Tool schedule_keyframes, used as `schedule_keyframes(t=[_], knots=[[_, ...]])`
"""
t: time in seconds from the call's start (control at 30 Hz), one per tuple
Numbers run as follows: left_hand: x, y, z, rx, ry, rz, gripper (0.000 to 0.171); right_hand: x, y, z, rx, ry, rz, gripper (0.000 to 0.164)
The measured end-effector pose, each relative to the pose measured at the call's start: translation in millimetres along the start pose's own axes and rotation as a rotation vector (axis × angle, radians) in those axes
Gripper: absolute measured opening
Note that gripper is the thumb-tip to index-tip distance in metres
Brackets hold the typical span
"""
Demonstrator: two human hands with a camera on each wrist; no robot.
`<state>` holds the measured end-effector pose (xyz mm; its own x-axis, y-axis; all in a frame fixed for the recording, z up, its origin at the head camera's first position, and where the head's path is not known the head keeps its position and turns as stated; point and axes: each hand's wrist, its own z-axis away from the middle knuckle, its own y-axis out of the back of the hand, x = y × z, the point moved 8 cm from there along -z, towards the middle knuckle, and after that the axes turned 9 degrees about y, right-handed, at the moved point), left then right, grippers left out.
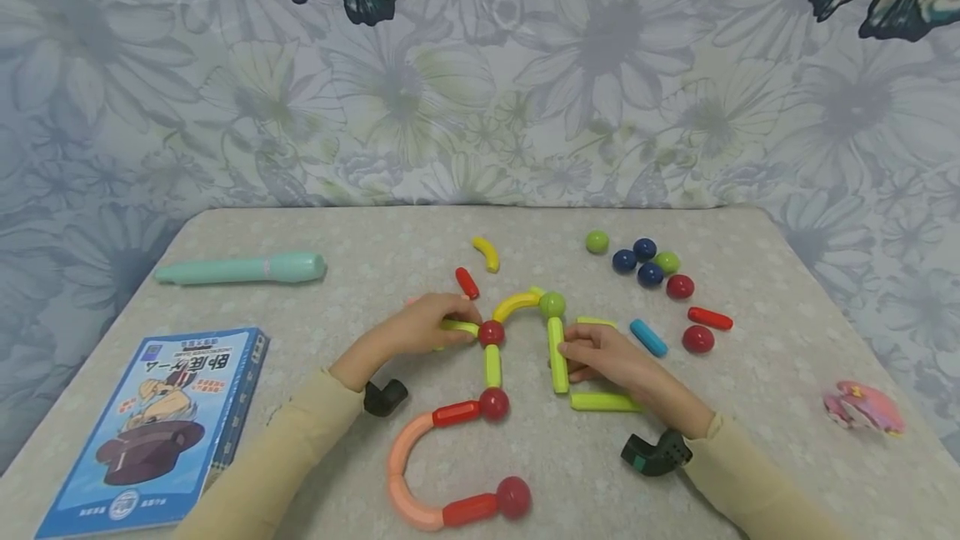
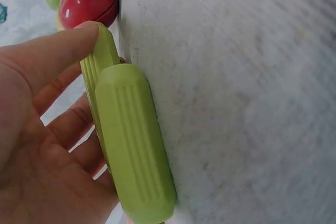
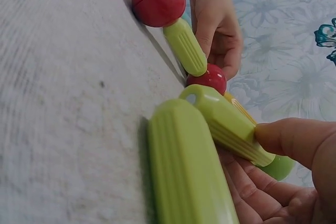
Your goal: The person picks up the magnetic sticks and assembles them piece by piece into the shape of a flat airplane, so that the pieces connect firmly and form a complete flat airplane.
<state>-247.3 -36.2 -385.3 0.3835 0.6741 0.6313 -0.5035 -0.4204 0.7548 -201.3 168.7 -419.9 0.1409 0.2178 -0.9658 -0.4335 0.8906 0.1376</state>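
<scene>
My left hand (image 1: pixel 435 325) pinches a light green ridged stick (image 2: pixel 106 51) between thumb and fingers, its far end at a red ball (image 1: pixel 491 332). Another green stick (image 2: pixel 136 145) lies beside that hand in the left wrist view. From the red ball, a curved yellow stick (image 1: pixel 517 303) runs to a green ball (image 1: pixel 552 304). My right hand (image 1: pixel 611 354) pinches the green stick (image 1: pixel 557 357) that extends from this green ball. Below the first red ball, a short green stick (image 1: pixel 492 367) leads to a second red ball (image 1: pixel 494 404). Loose green stick (image 1: pixel 603 401) lies near the right hand.
A curved orange piece (image 1: pixel 400 465) with red sticks ends at a large red ball (image 1: pixel 513 497) in front. Blue balls (image 1: pixel 650 275) and other pieces lie at the back right. A blue box (image 1: pixel 150 432), mint tube (image 1: pixel 247 268) and pink trinket (image 1: pixel 864 407) are farther out.
</scene>
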Motion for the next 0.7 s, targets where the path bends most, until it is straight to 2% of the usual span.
schedule_keyframes(t=[0.2, 0.37, 0.6, 0.7], knots=[[3.5, 4.3, 0.7, 0.001, -0.073, -0.010, 0.016, -5, 0, -3, -0.021, 0.038, 0.005, 0.031], [3.0, 4.0, 0.4, 0.028, -0.101, -0.008, 0.015, -5, 3, -3, -0.009, 0.036, 0.010, 0.033], [-0.9, -0.2, 9.1, 0.022, -0.098, 0.017, 0.021, -2, -1, 3, -0.026, 0.047, -0.001, 0.034], [-2.9, 2.8, 15.2, 0.025, -0.078, 0.000, 0.020, -2, -4, 4, -0.028, 0.047, -0.008, 0.032]])
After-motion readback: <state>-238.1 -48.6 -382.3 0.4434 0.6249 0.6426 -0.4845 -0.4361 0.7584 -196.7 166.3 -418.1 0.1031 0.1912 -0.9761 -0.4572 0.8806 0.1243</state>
